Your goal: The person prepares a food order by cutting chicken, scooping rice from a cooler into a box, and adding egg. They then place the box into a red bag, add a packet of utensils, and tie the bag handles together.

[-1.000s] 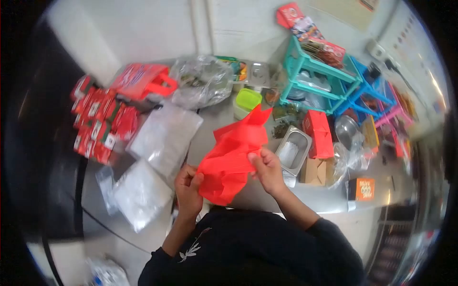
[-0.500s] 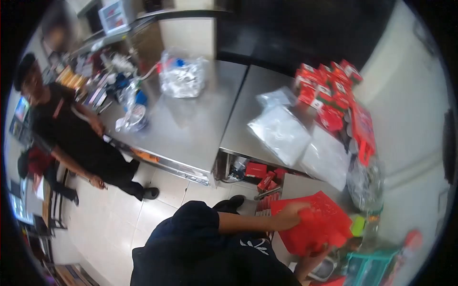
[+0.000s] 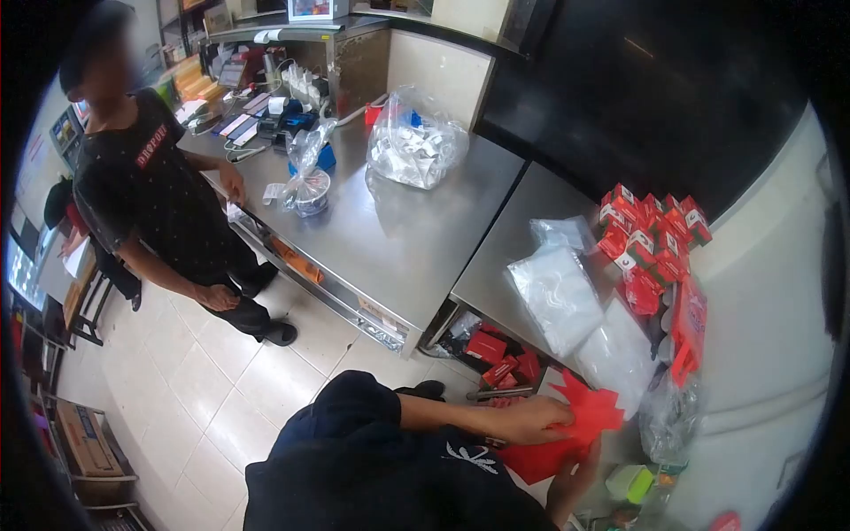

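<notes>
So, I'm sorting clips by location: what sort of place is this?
Probably a takeaway food shop's packing area: there's a steel worktable, a tub in a clear bag, and stacked red boxes.

Black short-sleeved shirt (image 3: 372, 491), white leaf-like print (image 3: 471, 458) on front. Left sleeve (image 3: 354, 403) plain, loose; left forearm (image 3: 447, 417), left hand (image 3: 538, 420) bare.

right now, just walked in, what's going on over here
A person is handling a soft red piece, perhaps a bag: the left hand grips it, and the right hand is at its lower edge, its grip unclear. Beyond it, flat clear plastic packets lie near stacked red boxes. A co-worker in a dark shirt stands beside the steel counter, which bears a clear bag of white scraps.
</notes>
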A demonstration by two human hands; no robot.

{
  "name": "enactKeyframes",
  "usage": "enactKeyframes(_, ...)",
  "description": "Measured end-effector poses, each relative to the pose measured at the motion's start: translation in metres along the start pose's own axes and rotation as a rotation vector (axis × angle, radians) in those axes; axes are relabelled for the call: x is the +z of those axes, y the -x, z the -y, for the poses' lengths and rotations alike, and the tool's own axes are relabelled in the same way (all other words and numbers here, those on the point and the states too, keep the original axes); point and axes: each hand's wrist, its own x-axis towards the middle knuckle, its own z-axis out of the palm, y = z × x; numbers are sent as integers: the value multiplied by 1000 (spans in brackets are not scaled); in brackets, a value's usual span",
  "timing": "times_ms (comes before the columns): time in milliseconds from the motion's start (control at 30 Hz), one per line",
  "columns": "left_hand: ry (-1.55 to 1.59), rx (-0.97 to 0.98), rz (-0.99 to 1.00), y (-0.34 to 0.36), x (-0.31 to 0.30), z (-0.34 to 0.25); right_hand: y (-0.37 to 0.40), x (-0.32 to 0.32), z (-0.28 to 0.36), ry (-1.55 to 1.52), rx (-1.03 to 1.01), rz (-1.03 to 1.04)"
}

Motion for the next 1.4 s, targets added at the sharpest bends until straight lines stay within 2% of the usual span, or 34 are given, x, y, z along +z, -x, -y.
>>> enactKeyframes(67,734,-236,-43,-8,-9,-9,-2,4,3,-48,23,-7)
enactKeyframes(100,735,-232,-46,-11,-15,-9,-4,3,9,-75,38,-42)
enactKeyframes(167,1225,-216,-178,-17,-40,-13,-5,0,9,-98,48,-75)
enactKeyframes(200,1261,-282,-178,-16,-60,-18,-3,-2,1,-189,165,-102)
enactKeyframes(233,1336,-257,-258,-14,-66,-12,0,-4,-9,-283,281,-130)
enactKeyframes(267,1409,-231,-340,-13,-81,-13,4,-7,-24,-284,275,-130)
enactKeyframes(300,1464,-55,-402,-14,-98,-16,9,-12,-43,-239,322,-215)
enactKeyframes(333,1452,-105,-501,-10,-113,-16,15,-18,-60,-192,369,-300)
enactKeyframes(367,1420,-126,-523,-2,-134,-21,20,-26,-73,-193,365,-299)
enactKeyframes(433,1377,-62,-627,7,-151,-28,29,-38,-91,38,273,-402)
enactKeyframes(467,1378,-61,-626,10,-150,-28,19,-51,-48,210,438,-285)
enactKeyframes(500,1079,-73,-718,13,-148,-25,9,-52,-32,210,439,-286)
enactKeyframes(533,778,-85,-795,16,-146,-22,2,-52,-20,-257,485,-481)
enactKeyframes(567,779,-84,-793,20,-143,-17,0,-53,-15,-733,511,-664)
enactKeyframes(633,83,-219,-543,28,-133,-2,0,-62,-22,-736,433,-731)
enactKeyframes(667,16,-281,-419,32,-124,11,0,-67,-26,-739,355,-791)
enactKeyframes(700,17,-279,-415,37,-111,28,1,-73,-30,-739,357,-795)
enactKeyframes(767,181,-515,-60,44,-88,51,4,-83,-33,-664,222,-861)
enactKeyframes(800,177,-505,-52,45,-81,46,4,-85,-25,-664,221,-875)
enactKeyframes(867,-108,-285,-22,51,-64,30,5,-85,-7,-449,160,-864)
enactKeyframes(933,158,-116,46,35,-58,-15,12,-80,-3,-333,152,-854)
enactKeyframes(1000,308,-7,55,18,-45,-56,23,-67,-5,-208,211,-611)
enactKeyframes(1033,322,-2,87,13,-29,-59,29,-64,1,-195,240,-628)
enactKeyframes(1100,96,-34,-2,6,8,-60,28,-55,30,-133,179,-531)
enactKeyframes(1133,39,-68,-129,3,24,-53,35,-57,27,-118,169,-548)
enactKeyframes(1200,-52,-81,-175,-5,46,-18,51,-64,19,-95,161,-589)
enactKeyframes(1233,71,-288,45,-8,30,-21,58,-71,18,-84,162,-612)
enactKeyframes(1267,106,-401,156,-12,25,-13,64,-76,9,-58,169,-625)
enactKeyframes(1300,111,-242,29,-12,27,-3,70,-87,1,-30,173,-637)
enactKeyframes(1367,279,-220,130,-25,24,-3,67,-113,-7,194,303,-598)
enactKeyframes(1400,262,-176,201,-32,28,-5,65,-125,-6,259,389,-598)
